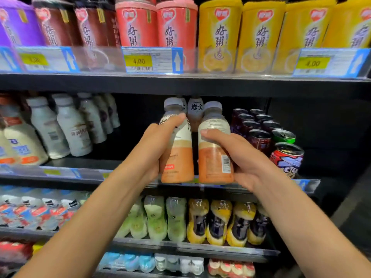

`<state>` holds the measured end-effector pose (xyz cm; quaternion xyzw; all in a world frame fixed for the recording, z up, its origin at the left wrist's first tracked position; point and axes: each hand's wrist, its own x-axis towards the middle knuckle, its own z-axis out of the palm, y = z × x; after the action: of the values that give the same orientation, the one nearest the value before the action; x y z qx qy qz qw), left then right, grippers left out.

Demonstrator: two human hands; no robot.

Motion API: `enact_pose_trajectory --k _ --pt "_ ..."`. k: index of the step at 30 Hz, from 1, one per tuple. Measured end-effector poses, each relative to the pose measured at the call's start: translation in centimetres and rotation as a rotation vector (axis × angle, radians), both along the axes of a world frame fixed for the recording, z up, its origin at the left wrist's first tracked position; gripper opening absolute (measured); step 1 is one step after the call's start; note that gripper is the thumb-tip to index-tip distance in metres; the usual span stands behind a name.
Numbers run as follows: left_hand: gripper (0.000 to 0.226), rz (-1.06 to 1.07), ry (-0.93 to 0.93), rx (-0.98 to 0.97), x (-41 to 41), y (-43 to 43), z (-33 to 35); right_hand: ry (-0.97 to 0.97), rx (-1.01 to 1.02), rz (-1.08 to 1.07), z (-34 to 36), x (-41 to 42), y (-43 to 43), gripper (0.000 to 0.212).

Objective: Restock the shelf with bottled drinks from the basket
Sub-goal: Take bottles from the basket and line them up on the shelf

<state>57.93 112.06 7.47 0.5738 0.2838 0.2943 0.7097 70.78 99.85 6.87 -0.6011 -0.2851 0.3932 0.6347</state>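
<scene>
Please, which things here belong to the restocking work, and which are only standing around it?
Belong to the job: left hand holding a grey-capped orange-and-white plastic bottle; right hand holding a second bottle like it; the black middle shelf.

Only standing by: white plastic bottles at left; dark purple cans at right; yellow tubs above; green bottles below.

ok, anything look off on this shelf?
Maybe: a green can and a red can stand in front of the purple cans, unlike their rows. The left bottle and right bottle are held roughly upright; no spill.
</scene>
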Motion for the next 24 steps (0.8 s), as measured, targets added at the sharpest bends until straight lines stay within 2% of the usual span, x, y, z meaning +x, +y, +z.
enact_pose_trajectory --k 2,5,6,7,8,9,10,11,13,14,17,18,20,24 --pt "0.058 0.093 -0.023 0.018 2.0 2.8 -0.5 -0.02 -0.024 -0.059 0.1 1.5 1.8 0.056" --pt "0.076 0.141 -0.065 -0.003 4.9 7.2 -1.3 -0.01 0.017 -0.14 0.4 2.9 4.8 0.015" --pt "0.085 0.129 -0.064 0.013 5.7 8.3 -1.5 -0.01 0.033 -0.168 0.5 3.4 5.9 0.013" --pt "0.089 0.114 -0.051 0.038 6.3 9.5 -1.8 -0.035 0.029 -0.189 0.5 4.0 7.0 0.021" --pt "0.081 0.096 -0.051 0.077 6.7 10.3 -1.9 -0.07 0.013 -0.217 0.3 4.9 8.1 0.038" --pt "0.064 0.082 -0.059 0.124 7.1 11.2 -2.1 -0.106 -0.014 -0.244 0.1 5.6 9.1 0.059" --pt "0.044 0.073 -0.079 0.164 7.6 12.1 -2.3 -0.128 -0.028 -0.259 -0.1 6.3 9.9 0.07" --pt "0.034 0.064 -0.086 0.207 8.2 12.9 -2.4 -0.144 -0.032 -0.276 -0.5 7.3 10.9 0.068" --pt "0.055 0.057 -0.054 0.276 9.1 14.2 -2.9 -0.189 -0.035 -0.329 -1.1 8.5 12.3 0.045" --pt "0.064 0.048 -0.056 0.297 9.6 15.0 -3.3 -0.219 -0.05 -0.38 -1.5 9.3 13.1 0.043" --pt "0.043 0.004 -0.078 0.322 10.6 17.2 -4.1 -0.328 -0.173 -0.525 -2.4 11.6 15.1 0.062" --pt "0.044 -0.001 -0.059 0.342 10.7 17.5 -4.1 -0.391 -0.212 -0.548 -2.8 12.7 15.7 0.067" --pt "0.059 -0.03 -0.006 0.405 10.7 18.1 -4.0 -0.463 -0.255 -0.568 -3.1 14.1 16.3 0.074" --pt "0.04 -0.083 0.098 0.43 10.9 19.3 -4.5 -0.462 -0.244 -0.583 -4.5 17.1 17.6 0.096"
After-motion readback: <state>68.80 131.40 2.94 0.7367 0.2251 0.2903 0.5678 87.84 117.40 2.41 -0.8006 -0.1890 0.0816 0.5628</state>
